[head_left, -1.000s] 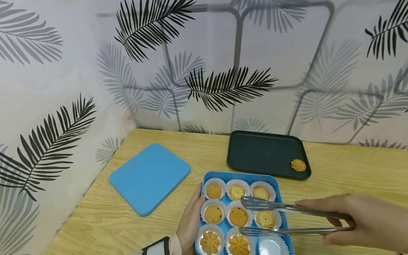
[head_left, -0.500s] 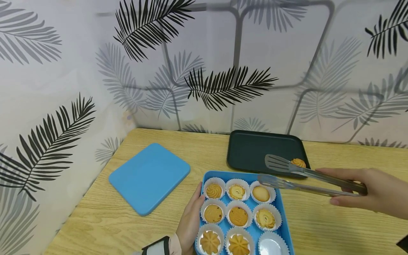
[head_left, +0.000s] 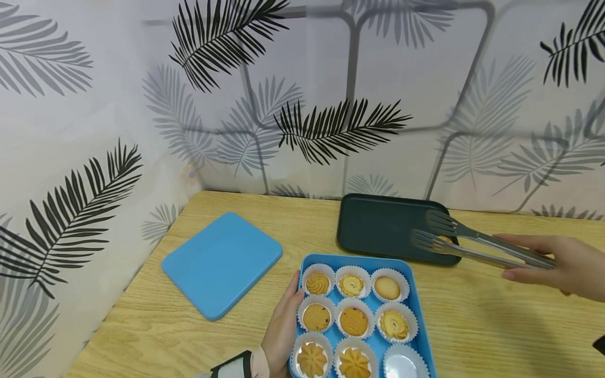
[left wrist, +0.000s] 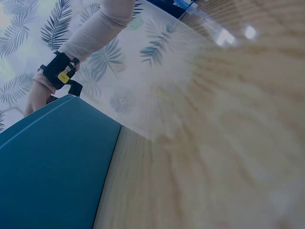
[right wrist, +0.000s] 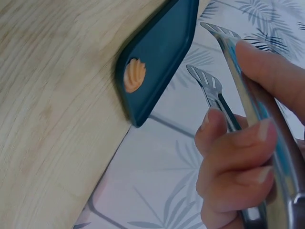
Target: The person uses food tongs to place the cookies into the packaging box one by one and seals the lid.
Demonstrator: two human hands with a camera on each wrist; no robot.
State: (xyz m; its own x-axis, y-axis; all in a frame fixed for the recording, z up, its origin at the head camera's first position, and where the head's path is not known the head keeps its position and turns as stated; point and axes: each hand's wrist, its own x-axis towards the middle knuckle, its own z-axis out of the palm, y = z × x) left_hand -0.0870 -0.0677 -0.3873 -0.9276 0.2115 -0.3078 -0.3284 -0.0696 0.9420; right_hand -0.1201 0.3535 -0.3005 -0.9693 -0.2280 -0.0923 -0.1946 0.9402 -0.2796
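My right hand [head_left: 562,262] grips a pair of metal tongs [head_left: 501,244]. The slotted tips stand apart above the right end of a dark rectangular tray [head_left: 378,226], with nothing between them. A swirl-shaped cookie [right wrist: 135,75] lies at that end of the tray; the tongs hide most of it in the head view. My left hand [head_left: 282,328] rests along the left wall of a blue box [head_left: 422,315], its fingers fairly straight. Inside, white paper cups hold cookies of various shapes, while the front right paper cup [head_left: 405,362] is empty. The left hand is outside the left wrist view.
A flat blue lid [head_left: 222,265] lies on the wooden table [head_left: 142,325], left of the box. Behind the table hangs a leaf-patterned curtain [head_left: 312,79]. In the left wrist view, the box's outer wall [left wrist: 52,157] fills the lower left.
From over the box, my right hand has carried the tongs up and right to above the tray's right end. The left hand and the box have stayed put.
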